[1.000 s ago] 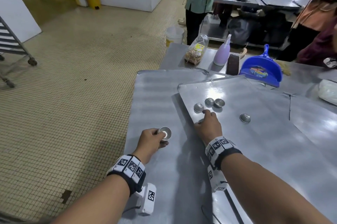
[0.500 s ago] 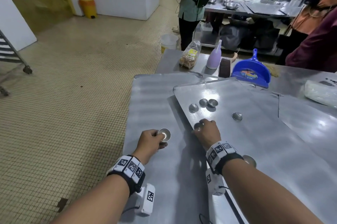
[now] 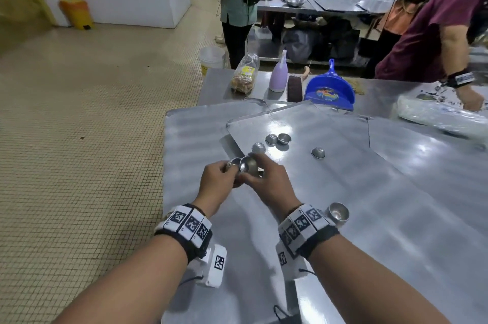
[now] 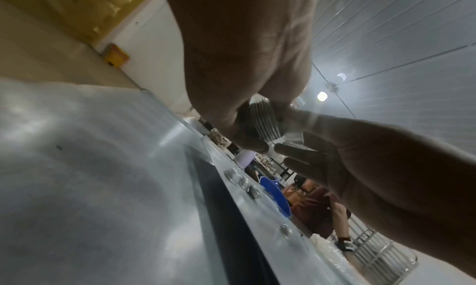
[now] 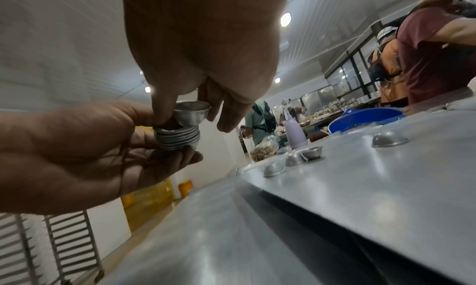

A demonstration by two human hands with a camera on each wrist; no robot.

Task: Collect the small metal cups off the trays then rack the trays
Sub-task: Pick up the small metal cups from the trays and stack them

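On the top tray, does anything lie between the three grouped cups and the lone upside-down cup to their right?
No. In the head view the top tray is bare between the three grouped cups and the lone upside-down cup.

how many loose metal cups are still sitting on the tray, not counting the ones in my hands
5. Three cups cluster at the tray's far left. One cup sits alone to their right. One upright cup stands beside your right wrist. Your arms may hide others.

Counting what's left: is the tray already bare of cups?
No, four cups still lie on the tray beyond the hands, and a fifth sits near the right wrist.
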